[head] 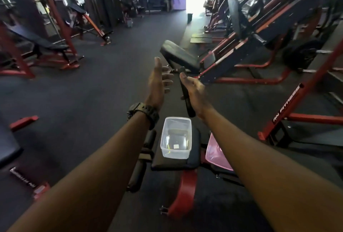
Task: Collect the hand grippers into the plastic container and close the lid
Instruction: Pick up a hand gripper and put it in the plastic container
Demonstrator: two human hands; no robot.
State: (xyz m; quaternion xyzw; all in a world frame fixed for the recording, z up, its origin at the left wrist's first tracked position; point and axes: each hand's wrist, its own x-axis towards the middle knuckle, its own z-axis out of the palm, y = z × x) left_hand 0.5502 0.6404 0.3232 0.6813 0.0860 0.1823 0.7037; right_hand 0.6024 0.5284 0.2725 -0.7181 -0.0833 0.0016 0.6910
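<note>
In the middle of the frame both arms of the person are stretched forward over a gym bench. The right hand [194, 88] is closed around a black hand gripper [186, 92], whose long handle runs from above the thumb down to below the wrist. The left hand [159, 81], just beside it to the left, holds nothing; its palm is turned toward the gripper and its fingers [168, 76] are spread wide. A black watch [143, 112] sits on the left wrist. Below the hands, in the lower centre of the frame, the clear plastic container [176, 137] stands uncovered on the black pad of the bench [172, 164], and I see no gripper inside it. A pink lid [216, 154] lies just to the right of the container, partly hidden behind the right forearm. Red and black gym machines [259, 33] fill the upper right and the upper left of the frame, on a dark floor [92, 83].
</note>
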